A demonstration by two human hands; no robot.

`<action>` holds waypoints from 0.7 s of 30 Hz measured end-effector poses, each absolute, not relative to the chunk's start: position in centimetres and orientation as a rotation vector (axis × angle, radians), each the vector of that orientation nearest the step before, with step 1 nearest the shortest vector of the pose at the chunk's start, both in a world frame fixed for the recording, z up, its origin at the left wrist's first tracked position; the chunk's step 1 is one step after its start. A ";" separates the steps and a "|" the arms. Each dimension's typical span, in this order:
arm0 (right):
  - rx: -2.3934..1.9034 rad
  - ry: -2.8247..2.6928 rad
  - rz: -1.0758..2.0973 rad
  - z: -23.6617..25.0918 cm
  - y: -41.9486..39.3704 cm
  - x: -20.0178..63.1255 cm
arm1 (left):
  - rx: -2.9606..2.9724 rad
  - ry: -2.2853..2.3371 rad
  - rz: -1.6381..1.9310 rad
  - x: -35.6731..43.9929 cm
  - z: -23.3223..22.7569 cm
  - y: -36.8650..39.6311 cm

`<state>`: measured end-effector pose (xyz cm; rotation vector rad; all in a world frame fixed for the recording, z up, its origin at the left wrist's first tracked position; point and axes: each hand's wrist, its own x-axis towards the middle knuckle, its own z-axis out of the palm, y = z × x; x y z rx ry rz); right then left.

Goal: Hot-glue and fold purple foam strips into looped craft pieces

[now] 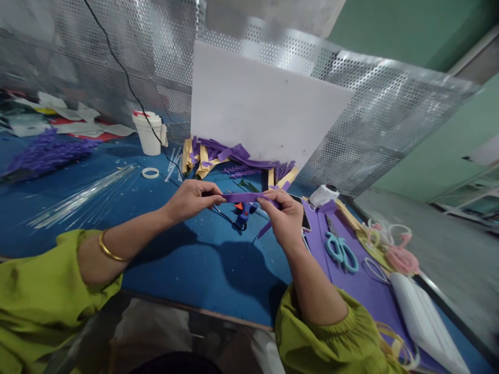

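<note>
A narrow purple strip (242,198) is stretched level between my two hands above the blue table. My left hand (195,199) pinches its left end between thumb and fingers. Further along, my right hand (284,212) grips the strip, and a loose tail hangs down beneath that hand. Below and behind the strip lies a blue glue gun (245,214) with an orange part, partly covered by the strip. I cannot tell from the picture whether the strip is paper or foam.
Teal scissors (341,252) lie on purple sheets (353,296) at right. Behind my hands are purple flower bundles (241,170) and a white board (265,98). A white cup (150,134), tape roll (150,173) and clear sticks (88,195) stand or lie at left. A black cable (127,78) hangs down.
</note>
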<state>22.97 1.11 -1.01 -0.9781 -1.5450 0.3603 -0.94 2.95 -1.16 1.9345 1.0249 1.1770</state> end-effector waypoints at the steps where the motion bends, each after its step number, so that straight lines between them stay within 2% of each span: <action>1: -0.989 -1.527 0.370 -1.0 1.2 23.1 | 1.915 1.033 1.166 -0.9 -1.1 2.9; 12: -1.157 -1.215 0.551 -0.3 1.8 24.4 | 1.933 1.095 1.085 -2.2 -0.9 4.7; 21: -1.184 -1.038 0.763 -0.3 2.5 25.1 | 1.648 1.150 1.092 -4.7 -1.1 7.1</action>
